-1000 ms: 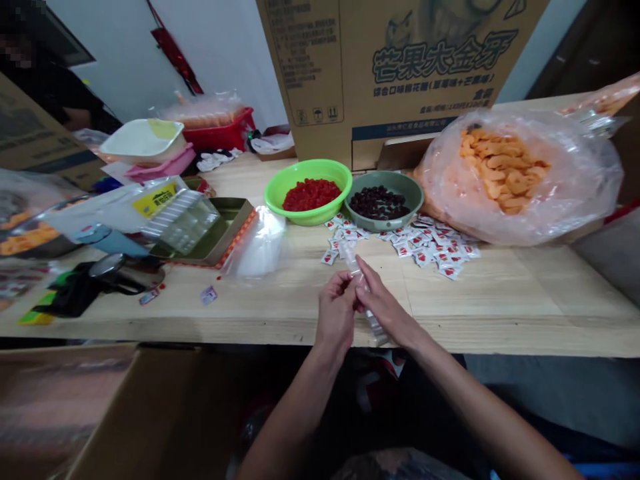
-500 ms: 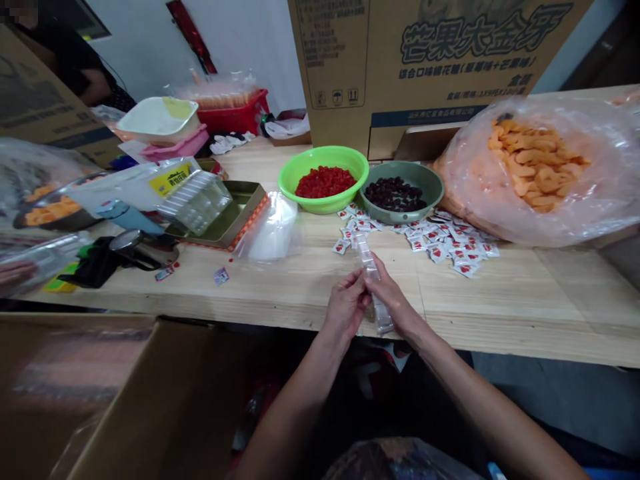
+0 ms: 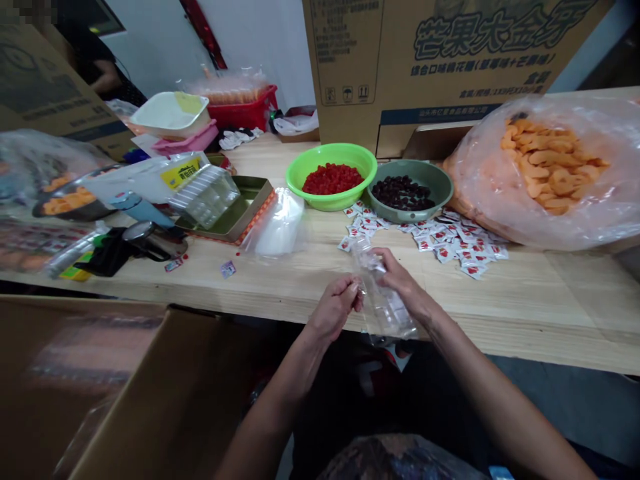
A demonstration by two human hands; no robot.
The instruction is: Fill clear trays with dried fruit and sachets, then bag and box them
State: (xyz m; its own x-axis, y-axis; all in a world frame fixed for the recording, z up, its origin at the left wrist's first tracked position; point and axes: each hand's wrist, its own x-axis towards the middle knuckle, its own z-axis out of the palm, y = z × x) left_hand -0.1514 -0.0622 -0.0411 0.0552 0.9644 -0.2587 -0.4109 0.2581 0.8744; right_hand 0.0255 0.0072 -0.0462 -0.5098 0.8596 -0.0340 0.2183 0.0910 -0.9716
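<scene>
Over the table's front edge, my right hand [image 3: 406, 288] grips a clear plastic tray [image 3: 387, 310] with moulded compartments, fingers wrapped round its right side. My left hand [image 3: 335, 305] is closed in a pinch at the tray's left edge; glare and blur hide exactly which part it holds. Beyond the tray lie many small white-and-red packets [image 3: 457, 243]. Behind them stand a bright green bowl [image 3: 320, 152] of red pieces and a grey-green bowl [image 3: 445, 193] of dark pieces. A stack of clear plastic bags [image 3: 280, 227] lies left of my hands.
A large bag of orange pieces [image 3: 555, 170] stands at right, before a printed carton [image 3: 350, 123]. At left are a shallow tin [image 3: 250, 220] with clear trays, a metal cup [image 3: 153, 240] and a blurred filled pack [image 3: 45, 243]. An open cardboard box [image 3: 120, 393] stands below the table's left front.
The clear tray has turned from edge-on to show its broad face. My hands have moved apart, the left one to the tray's edge. A filled pack has come into view at far left.
</scene>
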